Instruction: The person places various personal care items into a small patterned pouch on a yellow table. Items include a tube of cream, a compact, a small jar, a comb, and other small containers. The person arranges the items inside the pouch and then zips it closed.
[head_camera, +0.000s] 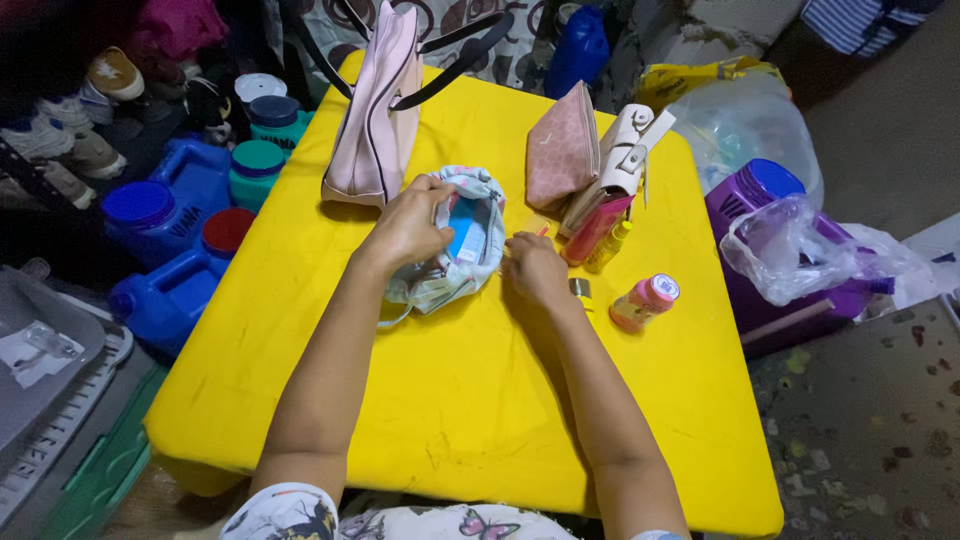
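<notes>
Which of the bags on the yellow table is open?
The small floral pouch between the hands, held open by the left hand, blue item inside. The pink handbag and pink wallet show no opening.

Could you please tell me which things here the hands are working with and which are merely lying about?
In hand: left hand, right hand, floral pouch, blue packet inside it.

Lying about: pink handbag, pink wallet, pink-capped bottle, blue jugs.

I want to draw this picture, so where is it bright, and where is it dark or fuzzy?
Head view: the square yellow plastic table is brightly lit; the left hand on the patterned fabric pouch looks sharp, as does the right hand; the shoes at far left sit in dark shadow; edges look slightly bent.
</notes>
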